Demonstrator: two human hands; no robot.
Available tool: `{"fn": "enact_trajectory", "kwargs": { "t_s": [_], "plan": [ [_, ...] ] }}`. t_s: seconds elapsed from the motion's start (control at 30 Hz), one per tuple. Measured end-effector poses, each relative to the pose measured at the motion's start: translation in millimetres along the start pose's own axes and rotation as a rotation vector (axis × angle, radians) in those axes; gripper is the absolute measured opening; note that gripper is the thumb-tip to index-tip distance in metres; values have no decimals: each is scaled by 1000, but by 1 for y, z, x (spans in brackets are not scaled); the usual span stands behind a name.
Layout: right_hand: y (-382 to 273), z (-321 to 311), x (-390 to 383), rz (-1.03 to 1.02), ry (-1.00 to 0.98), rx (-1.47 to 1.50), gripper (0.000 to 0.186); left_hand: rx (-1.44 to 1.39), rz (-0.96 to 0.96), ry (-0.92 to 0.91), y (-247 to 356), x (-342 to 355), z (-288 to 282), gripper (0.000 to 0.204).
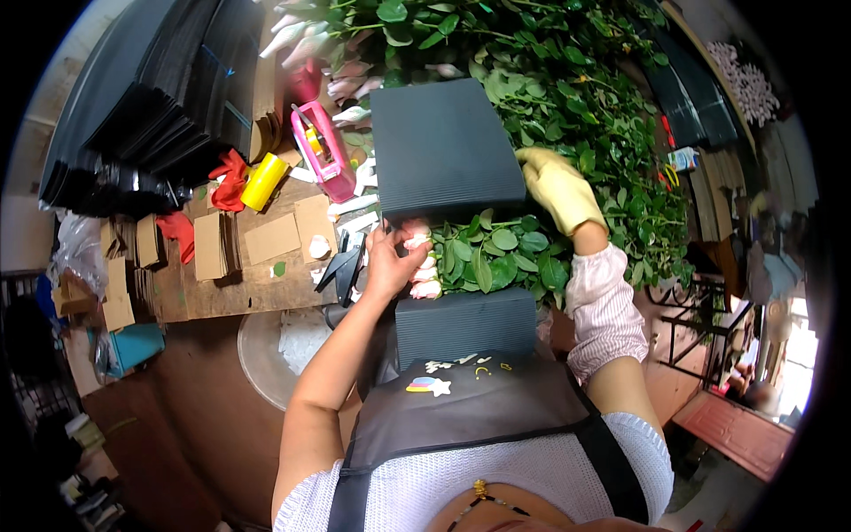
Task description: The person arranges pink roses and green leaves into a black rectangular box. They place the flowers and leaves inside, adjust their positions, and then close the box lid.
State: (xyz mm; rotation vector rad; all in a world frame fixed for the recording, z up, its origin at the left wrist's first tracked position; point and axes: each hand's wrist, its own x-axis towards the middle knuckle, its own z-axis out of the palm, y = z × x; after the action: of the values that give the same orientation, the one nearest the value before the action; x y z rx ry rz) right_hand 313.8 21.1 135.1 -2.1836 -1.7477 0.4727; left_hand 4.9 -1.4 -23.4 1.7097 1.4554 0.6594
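Observation:
A bundle of pale pink roses [426, 282] with green leaves [496, 257] lies in front of me, between two parts of black corrugated sheet. The far black sheet [448, 146] covers the bundle's far side; the near black sheet [465, 324] rests against my apron. Bare, my left hand [394, 263] has its fingers closed around the rose heads at the bundle's left end. My right hand [560, 188], in a yellow glove, grips the right edge of the far sheet, its fingertips partly hidden. Black-handled scissors [341, 270] lie just left of my left hand.
Loose leafy rose stems [567, 80] heap across the table's far right. At left are stacked black sheets [168, 89], a pink basket [328, 160], a yellow roll [264, 182], red cloth [230, 180] and cardboard pieces [213, 246]. Below the table edge stands a pale tub [266, 363].

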Motion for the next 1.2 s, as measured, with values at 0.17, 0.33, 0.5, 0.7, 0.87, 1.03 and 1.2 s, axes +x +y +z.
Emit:
{"fn": "enact_trajectory", "kwargs": {
  "t_s": [0.17, 0.33, 0.5, 0.7, 0.87, 1.03, 1.2],
  "plan": [
    [9, -41, -22, -321, 48, 908, 30, -27, 67, 63, 9, 0, -3, 33],
    [-34, -49, -50, -85, -725, 792, 31, -72, -3, -106, -35, 10, 6, 53],
    [-47, 18, -74, -436, -561, -133, 68, 122, 68, -603, 6, 30, -90, 37],
    [-68, 29, -74, -454, -759, -431, 71, 566, 658, -501, 84, 10, -80, 36],
    [-56, 10, -70, -553, -738, -181, 49, 533, 936, -348, 42, 10, -25, 89],
    [-93, -30, -81, -526, -967, 182, 51, 522, 902, -355, 40, 6, -25, 86],
    [-103, 29, -99, -710, -736, -98, 40, 508, 881, -349, 33, 5, -12, 84]
  ]
}}
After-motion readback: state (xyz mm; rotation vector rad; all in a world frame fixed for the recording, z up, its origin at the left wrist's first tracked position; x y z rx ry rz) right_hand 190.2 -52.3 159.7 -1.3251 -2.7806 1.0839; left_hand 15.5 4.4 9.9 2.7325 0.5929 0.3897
